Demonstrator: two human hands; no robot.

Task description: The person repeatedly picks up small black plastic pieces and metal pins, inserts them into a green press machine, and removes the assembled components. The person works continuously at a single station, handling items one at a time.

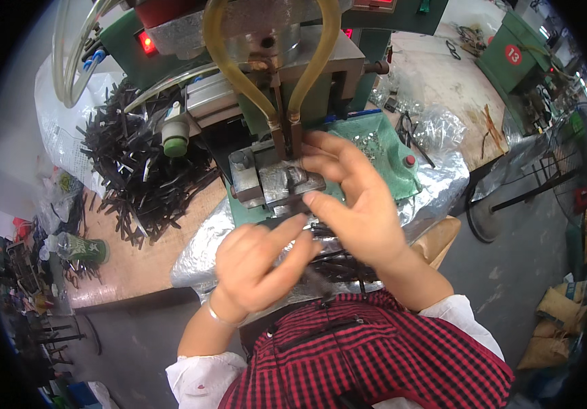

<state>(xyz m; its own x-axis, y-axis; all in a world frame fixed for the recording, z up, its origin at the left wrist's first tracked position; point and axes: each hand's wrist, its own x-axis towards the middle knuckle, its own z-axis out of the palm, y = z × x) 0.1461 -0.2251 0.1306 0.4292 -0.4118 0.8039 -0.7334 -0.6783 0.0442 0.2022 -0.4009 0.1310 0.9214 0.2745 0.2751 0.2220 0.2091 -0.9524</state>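
A metal fixture block (286, 184) lies under two copper-coloured electrodes (288, 140) fed by yellowish hoses. My right hand (357, 199) curves around the fixture's right side, its thumb tip at the front corner and its fingers beside the electrodes; whether it pinches a small part is unclear. My left hand (263, 260) is in front of the fixture, slightly blurred, index finger pointing towards it. A dark strip (273, 222) shows just behind its fingers; I cannot tell if the hand holds it. Small metal pieces (367, 143) lie in a green tray (401, 176) behind my right hand.
A large heap of black strips (140, 163) covers the bench at left, near a plastic bottle (86, 249). A green-capped button housing (175, 138) juts out left of the electrodes. Foil (201, 250) wraps the bench's front edge, with more dark strips (344, 266) before me.
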